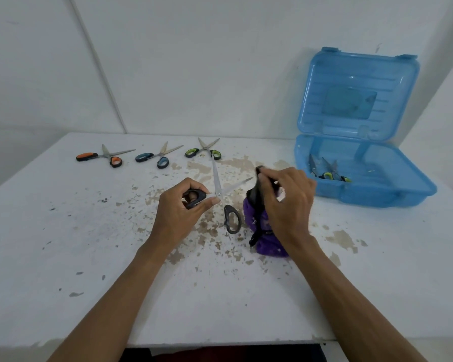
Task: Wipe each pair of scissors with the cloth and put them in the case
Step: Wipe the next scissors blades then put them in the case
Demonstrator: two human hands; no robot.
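On the white desk, the left hand has its fingers closed on one black-handled pair of scissors, blades spread open. Just right of it, the right hand grips one purple cloth. Beyond it lie three pairs: orange-handled, blue-handled, green-handled. Far right of it, one open blue case holds scissors in the case; their number is unclear.
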